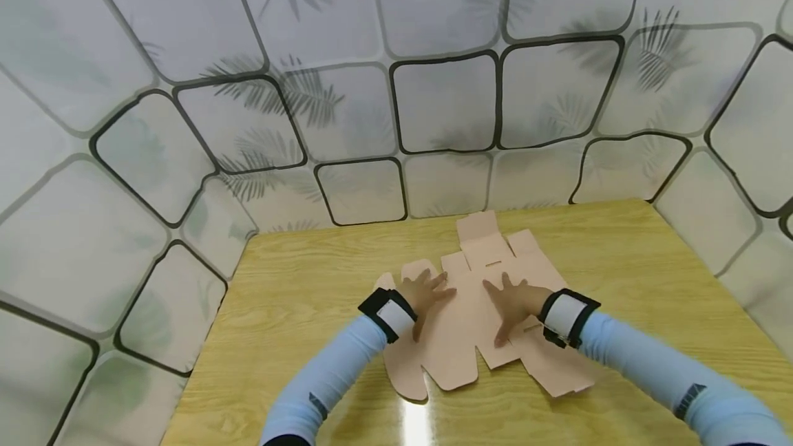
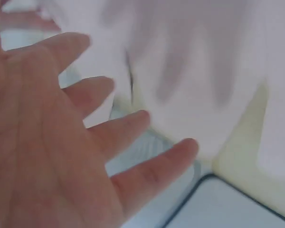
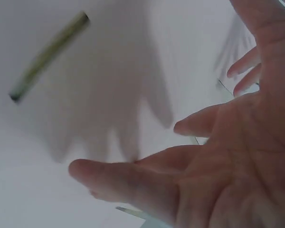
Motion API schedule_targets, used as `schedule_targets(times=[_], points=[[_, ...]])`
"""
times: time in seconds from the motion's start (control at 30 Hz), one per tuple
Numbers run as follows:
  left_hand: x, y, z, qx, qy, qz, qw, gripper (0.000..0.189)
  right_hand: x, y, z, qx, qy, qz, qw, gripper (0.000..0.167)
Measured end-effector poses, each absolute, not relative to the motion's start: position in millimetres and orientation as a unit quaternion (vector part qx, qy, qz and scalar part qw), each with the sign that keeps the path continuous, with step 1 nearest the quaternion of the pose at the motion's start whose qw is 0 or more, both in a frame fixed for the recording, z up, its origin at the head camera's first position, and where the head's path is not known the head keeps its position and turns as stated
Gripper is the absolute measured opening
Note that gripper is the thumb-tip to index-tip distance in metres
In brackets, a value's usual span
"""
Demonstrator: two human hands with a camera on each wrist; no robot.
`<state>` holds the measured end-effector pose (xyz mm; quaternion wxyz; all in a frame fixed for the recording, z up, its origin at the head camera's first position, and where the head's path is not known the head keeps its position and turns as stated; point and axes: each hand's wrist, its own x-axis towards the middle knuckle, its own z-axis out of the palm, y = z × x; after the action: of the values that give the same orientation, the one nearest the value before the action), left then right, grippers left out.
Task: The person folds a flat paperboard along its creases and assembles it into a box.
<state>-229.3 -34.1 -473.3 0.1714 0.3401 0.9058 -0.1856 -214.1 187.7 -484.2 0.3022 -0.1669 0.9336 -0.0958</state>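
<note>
A flat, pinkish-tan cardboard sheet, smooth-faced with rounded flaps, sharp notches and thin slots, lies on the glossy yellow wood-grain table. Over its left part the person's left hand has its fingers spread wide, gripping nothing; over the middle, the right hand is likewise splayed and holds nothing. Whether fingertips touch the sheet cannot be told. Light-blue fabric sleeves cover both forearms.

Flat cardboard on wood-grain table
</note>
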Motion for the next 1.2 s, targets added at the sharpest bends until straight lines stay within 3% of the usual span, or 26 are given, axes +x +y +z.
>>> schedule_targets(times=[0.3,0.47,0.7,0.8,1.03,1.2], points=[[-216,-33,-489,0.336,0.909,-0.203,0.139,0.132,-230,182,-502,-0.24,0.943,-0.052,0.223,0.129],[-208,-29,-493,0.326,0.912,-0.226,0.102,0.131,-245,180,-501,-0.286,0.93,-0.036,0.227,0.133],[-201,-19,-495,0.306,0.91,-0.258,0.11,0.13,-260,180,-501,-0.301,0.923,-0.02,0.241,0.133],[-197,-16,-495,0.307,0.907,-0.27,0.106,0.129,-253,182,-498,-0.277,0.929,-0.04,0.242,0.13],[-208,-26,-485,0.319,0.91,-0.244,0.106,0.131,-214,174,-491,-0.169,0.968,-0.092,0.159,0.133],[-208,-32,-485,0.36,0.892,-0.246,0.117,0.138,-189,174,-493,-0.12,0.975,-0.083,0.169,0.135]])
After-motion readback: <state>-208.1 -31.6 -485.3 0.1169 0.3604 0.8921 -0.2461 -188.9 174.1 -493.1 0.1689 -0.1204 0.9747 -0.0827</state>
